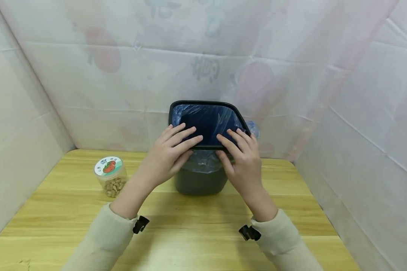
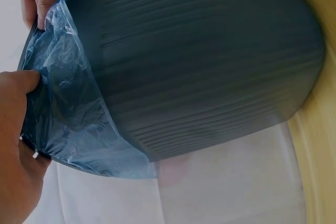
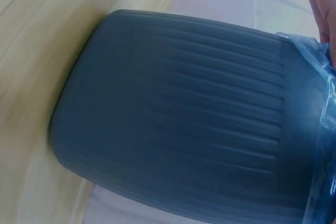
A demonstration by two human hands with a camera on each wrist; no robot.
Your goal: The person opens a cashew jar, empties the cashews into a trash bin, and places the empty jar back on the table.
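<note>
A dark grey trash bin (image 1: 201,183) stands on the table, its mouth lined with a translucent blue trash bag (image 1: 205,161). The bag's edge is folded outward over the black rim and hangs down the outside. My left hand (image 1: 171,150) holds the bag-covered rim at the front left, with its fingers inside the mouth and the thumb outside. At the front right my right hand (image 1: 240,160) grips in the same way. In the left wrist view, a thumb presses on the folded bag (image 2: 68,98). The right wrist view shows mostly the bin's ribbed side (image 3: 199,103).
A clear jar (image 1: 110,177) of cashews with a printed lid stands left of the bin, close to my left forearm. Pale fabric walls (image 1: 149,75) enclose the back and sides of the wooden table (image 1: 186,233). Some bag sticks out (image 1: 253,128) beyond the bin's right side.
</note>
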